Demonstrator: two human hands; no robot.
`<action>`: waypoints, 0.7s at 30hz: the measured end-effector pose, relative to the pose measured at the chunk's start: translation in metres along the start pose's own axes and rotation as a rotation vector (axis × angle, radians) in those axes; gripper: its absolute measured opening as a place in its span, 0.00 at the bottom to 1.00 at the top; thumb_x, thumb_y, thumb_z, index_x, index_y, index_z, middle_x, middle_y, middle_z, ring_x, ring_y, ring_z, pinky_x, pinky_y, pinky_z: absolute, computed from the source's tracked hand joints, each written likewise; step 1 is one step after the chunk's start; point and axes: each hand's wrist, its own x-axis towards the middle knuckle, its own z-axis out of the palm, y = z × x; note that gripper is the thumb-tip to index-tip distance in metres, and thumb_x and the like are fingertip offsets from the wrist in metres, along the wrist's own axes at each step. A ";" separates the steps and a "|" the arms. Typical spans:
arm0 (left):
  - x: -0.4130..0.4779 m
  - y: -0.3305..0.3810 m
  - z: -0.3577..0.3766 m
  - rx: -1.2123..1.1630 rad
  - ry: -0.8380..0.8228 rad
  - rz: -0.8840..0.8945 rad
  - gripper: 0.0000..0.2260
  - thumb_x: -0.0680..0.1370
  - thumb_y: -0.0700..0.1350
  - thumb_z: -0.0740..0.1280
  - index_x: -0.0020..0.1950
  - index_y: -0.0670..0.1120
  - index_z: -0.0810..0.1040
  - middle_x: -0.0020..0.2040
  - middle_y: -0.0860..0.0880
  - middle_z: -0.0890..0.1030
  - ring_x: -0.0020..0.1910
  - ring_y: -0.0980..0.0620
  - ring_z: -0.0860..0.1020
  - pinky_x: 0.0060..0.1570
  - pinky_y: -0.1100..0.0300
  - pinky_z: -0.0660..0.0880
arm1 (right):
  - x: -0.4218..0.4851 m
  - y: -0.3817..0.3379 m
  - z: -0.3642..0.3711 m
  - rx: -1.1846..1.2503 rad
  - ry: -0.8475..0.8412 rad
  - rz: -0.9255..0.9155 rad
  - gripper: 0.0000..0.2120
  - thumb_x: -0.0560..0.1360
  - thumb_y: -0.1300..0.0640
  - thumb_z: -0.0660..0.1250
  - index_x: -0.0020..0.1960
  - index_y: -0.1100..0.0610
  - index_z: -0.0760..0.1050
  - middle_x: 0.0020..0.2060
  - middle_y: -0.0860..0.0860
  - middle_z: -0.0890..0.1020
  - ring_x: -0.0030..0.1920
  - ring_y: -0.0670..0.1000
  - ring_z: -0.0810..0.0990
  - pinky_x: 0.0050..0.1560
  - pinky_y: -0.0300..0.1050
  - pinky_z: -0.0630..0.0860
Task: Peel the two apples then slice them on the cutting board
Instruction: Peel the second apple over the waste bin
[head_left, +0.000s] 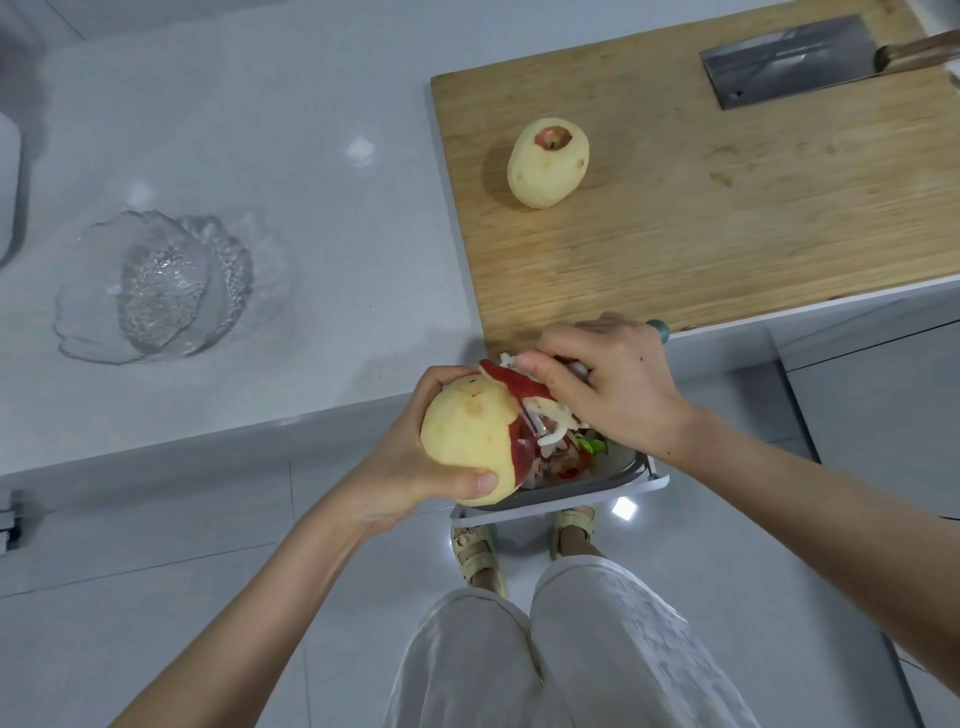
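A peeled apple (548, 163) lies on the wooden cutting board (727, 208), near its left side. My left hand (410, 467) grips a second apple (467, 436) that is mostly peeled, with a strip of red skin left on its right side. My right hand (608, 384) holds a peeler (535, 423) whose blade rests against that red strip. Both hands are below the counter edge, over a bin (597, 486) holding peels. A cleaver (789, 60) lies at the board's far right.
A clear glass bowl (161, 291) stands on the white counter (260, 156) to the left. A sink edge (10, 192) shows at the far left. My legs and sandalled feet are on the tiled floor below the bin.
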 end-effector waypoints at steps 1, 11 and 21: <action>0.000 0.001 -0.001 0.002 -0.007 0.009 0.39 0.50 0.46 0.79 0.58 0.55 0.70 0.58 0.49 0.75 0.58 0.46 0.77 0.47 0.52 0.78 | -0.004 0.007 0.000 -0.037 -0.028 0.013 0.17 0.76 0.51 0.64 0.31 0.56 0.74 0.20 0.48 0.71 0.23 0.49 0.70 0.31 0.39 0.65; 0.004 0.009 -0.006 0.080 0.077 0.010 0.37 0.50 0.49 0.77 0.56 0.62 0.70 0.57 0.55 0.74 0.54 0.52 0.77 0.41 0.57 0.78 | -0.025 0.025 0.008 -0.584 -0.178 -0.045 0.10 0.69 0.58 0.62 0.32 0.56 0.78 0.24 0.50 0.77 0.23 0.53 0.73 0.33 0.39 0.60; 0.006 0.004 -0.006 0.049 0.113 -0.041 0.38 0.49 0.49 0.77 0.57 0.62 0.69 0.57 0.54 0.73 0.55 0.51 0.75 0.40 0.61 0.77 | -0.033 0.013 0.009 -0.935 -0.383 0.037 0.28 0.64 0.34 0.68 0.42 0.60 0.78 0.30 0.55 0.76 0.29 0.53 0.73 0.37 0.45 0.67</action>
